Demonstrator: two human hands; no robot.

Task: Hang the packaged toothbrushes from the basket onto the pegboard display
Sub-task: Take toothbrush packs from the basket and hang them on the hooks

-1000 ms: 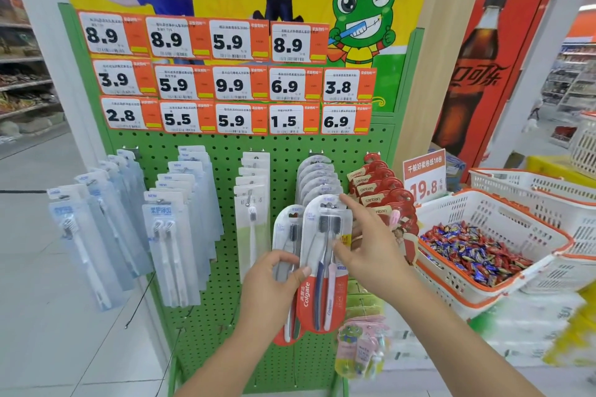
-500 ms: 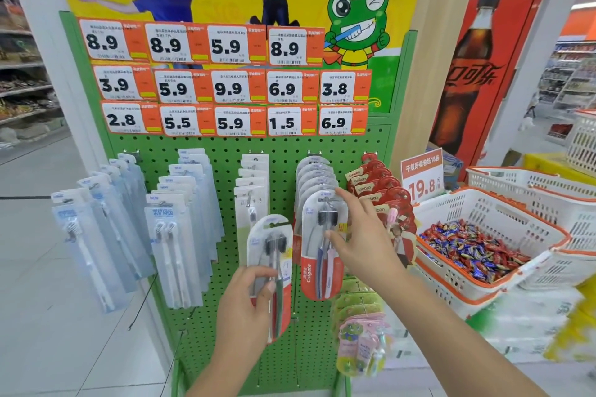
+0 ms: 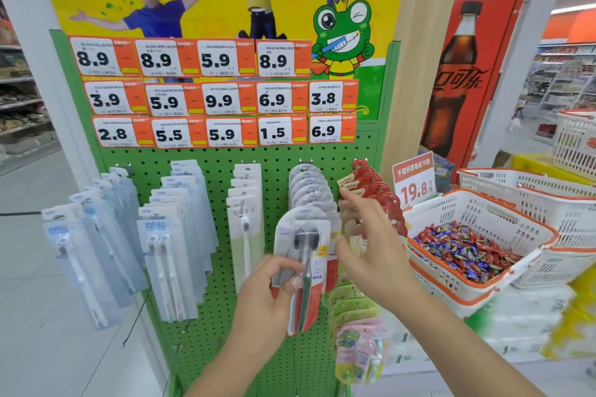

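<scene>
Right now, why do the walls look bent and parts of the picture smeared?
Head view: the wide-angle lens bows the white pillar at the left edge; the price tags at centre stay readable, while the stacked packs at lower right smear; flat shop lighting, hardly any shadows.

Small print on price tags (image 3: pixel 222 100) too tiny to read (big numerals only). Lower half of toothbrush pack (image 3: pixel 303 255) hidden behind left hand (image 3: pixel 271 296). Red packs (image 3: pixel 377 190) partly covered by right hand (image 3: pixel 371 255). Both forearms cut off at bottom edge.
</scene>
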